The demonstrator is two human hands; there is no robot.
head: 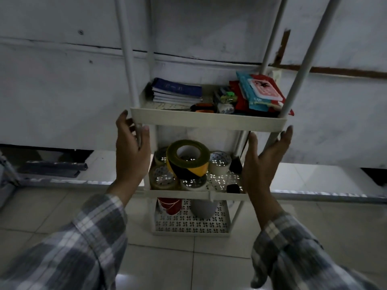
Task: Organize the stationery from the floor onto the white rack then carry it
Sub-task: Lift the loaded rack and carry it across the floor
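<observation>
The white rack (209,120) stands in front of me on the tiled floor, against a pale wall. Its upper tray holds a stack of blue notebooks (178,91), small clips and pens (227,97), and red and teal packets (261,93). A yellow-and-black tape roll (188,160) lies among other tape rolls (219,162) on the middle tray. The bottom tray carries a red container (169,205) and a grey one (204,208). My left hand (130,153) is spread around the left front post, and my right hand (261,164) around the right front post. Neither hand's fingers are closed.
Dark metal bars (52,167) lie on the floor at the left. A long metal rail (314,195) runs across the floor behind the rack. The wall stands close behind the rack. Light floor tiles (188,268) stretch toward me.
</observation>
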